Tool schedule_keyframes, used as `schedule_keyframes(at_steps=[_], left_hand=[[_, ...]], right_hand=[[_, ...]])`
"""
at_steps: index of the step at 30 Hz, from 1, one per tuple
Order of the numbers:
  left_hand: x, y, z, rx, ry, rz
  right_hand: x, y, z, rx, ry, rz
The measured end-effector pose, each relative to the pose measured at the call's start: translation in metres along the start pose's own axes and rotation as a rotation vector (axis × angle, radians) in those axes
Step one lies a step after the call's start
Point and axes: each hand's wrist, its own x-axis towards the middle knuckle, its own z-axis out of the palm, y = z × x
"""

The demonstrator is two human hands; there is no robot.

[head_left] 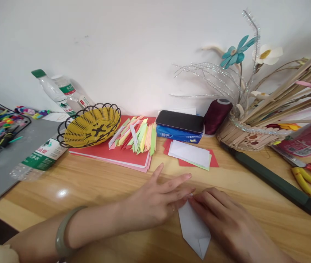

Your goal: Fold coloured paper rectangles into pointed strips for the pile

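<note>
A white sheet of paper [195, 228] with folded, angled corners lies on the wooden table in front of me. My left hand [155, 199], a bangle on its wrist, pinches the paper's far tip with thumb and forefinger, while its other fingers spread upward. At the same tip, my right hand [226, 219] grips the right edge with curled fingers that hide part of the sheet. Beyond my hands is a small stack of cut paper [189, 151], white on top with green and red beneath. Folded coloured paper strips [136, 135] are heaped on red sheets [89, 154].
A yellow woven basket [92, 126] and a plastic bottle [42, 157] are at the left. Behind the cut paper, a phone [180, 121] rests on a blue tissue pack [179, 133] beside a maroon thread spool [218, 115]. A dark green-handled tool [273, 179] and yellow-handled pliers [308, 182] lie right.
</note>
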Motion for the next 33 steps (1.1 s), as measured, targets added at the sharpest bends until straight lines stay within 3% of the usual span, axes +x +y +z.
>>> schedule_keyframes(at_steps=[11, 25, 33], left_hand=[[0.001, -0.007, -0.001, -0.099, -0.053, 0.014], [0.001, -0.004, 0.002, -0.097, 0.028, 0.007], [0.001, -0.005, 0.001, -0.125, 0.024, 0.007]], right_hand=[[0.013, -0.002, -0.019, -0.098, 0.027, -0.112], [0.005, 0.004, -0.012, -0.005, -0.043, 0.007], [-0.021, 0.014, -0.012, -0.023, -0.005, -0.003]])
